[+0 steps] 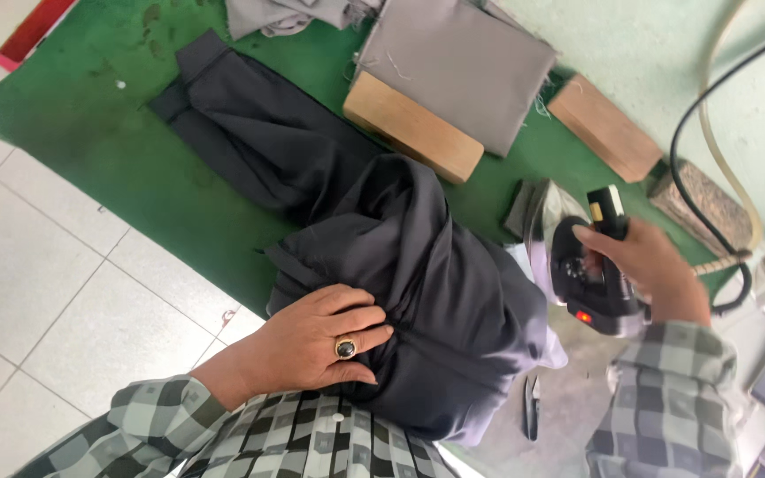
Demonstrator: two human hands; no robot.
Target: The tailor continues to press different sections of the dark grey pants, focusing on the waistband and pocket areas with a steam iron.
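**Two hands at a pressing table: dark garment and steam iron**

Bunched dark grey garment (418, 292) lies across the near edge of the green padded table (90, 142), one long part of it stretched flat toward the far left corner. Left hand (316, 341), wearing a ring with a dark stone (345, 348), presses down on the garment's gathered folds, fingers curled into the cloth. Right hand (634, 261) is wrapped around the handle of a black steam iron (590, 283), which stands just beside the garment at the table's right end; whether its soleplate touches cloth cannot be judged from this angle. Beyond the garment, toward the far edge, a wooden block (411, 127) lies under a folded taupe cloth (457, 62); a second wooden block (605, 127) lies farther right. Black cable (685, 133) loops behind the iron. Small dark snips (531, 409), probably, lie near the garment's lower hem.
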